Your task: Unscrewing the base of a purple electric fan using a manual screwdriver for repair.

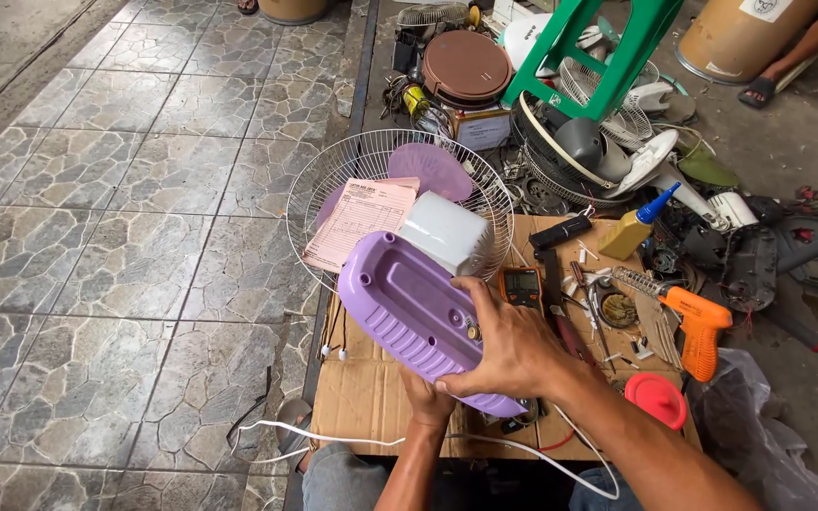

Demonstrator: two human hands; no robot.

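Note:
I hold a purple plastic fan base (407,305), turned so its hollow underside faces up, above a sheet of cardboard (362,393). My right hand (508,348) grips its near right edge from above. Under the near end, my left hand (425,399) supports it. A white motor housing (447,233) shows just beyond the base. Behind it lies a white wire fan guard (333,180) with purple blades (431,168) and a pink paper form (357,223) resting on it.
An orange soldering gun (696,325), a multimeter (522,285), a glue bottle (636,228), a red lid (657,398) and small tools lie on the cardboard at right. Fan parts and a green stool (598,57) crowd the back. Tiled floor at left. Another person's leg at top right.

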